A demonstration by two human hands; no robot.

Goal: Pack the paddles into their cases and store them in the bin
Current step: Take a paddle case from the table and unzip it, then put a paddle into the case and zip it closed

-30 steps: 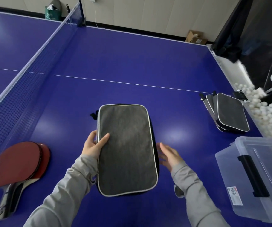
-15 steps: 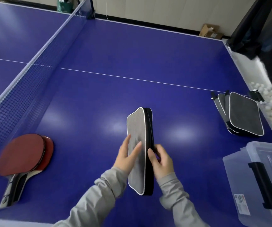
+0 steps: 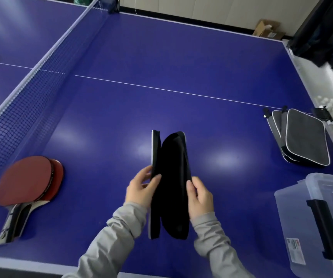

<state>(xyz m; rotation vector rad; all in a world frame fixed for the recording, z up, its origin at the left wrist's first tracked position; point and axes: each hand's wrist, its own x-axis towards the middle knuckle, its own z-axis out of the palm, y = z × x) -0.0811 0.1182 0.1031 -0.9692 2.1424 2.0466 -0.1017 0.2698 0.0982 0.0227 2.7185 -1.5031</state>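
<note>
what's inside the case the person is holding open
The case, held on edge by the left hand and right hand, shows only black lining; no paddle is visible inside. Its deepest folds are too dark to check.

One head-worn view looks forward and down over the table point(image 3: 201, 57), close above, edges perhaps blurred.

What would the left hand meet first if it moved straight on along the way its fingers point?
The left hand already grips the open paddle case; its fingers point rightward into the case's left flap, so that comes first.
</note>
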